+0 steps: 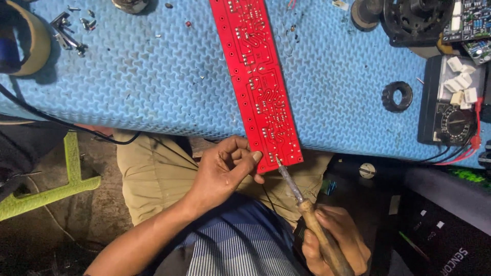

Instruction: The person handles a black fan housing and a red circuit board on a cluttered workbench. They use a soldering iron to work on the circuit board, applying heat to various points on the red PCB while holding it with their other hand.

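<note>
The red board lies lengthwise across the blue mat, its near end overhanging the edge. The left hand pinches that end, apparently steadying it. The right hand is closed on the iron, tip at the corner. White parts sit on the black meter.

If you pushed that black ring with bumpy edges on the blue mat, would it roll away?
Probably not: the black ring lies flat, so it would more likely slide than roll. The blue mat looks bumpy and grippy, which should slow it. It seems thick and stiff, not floppy.
</note>
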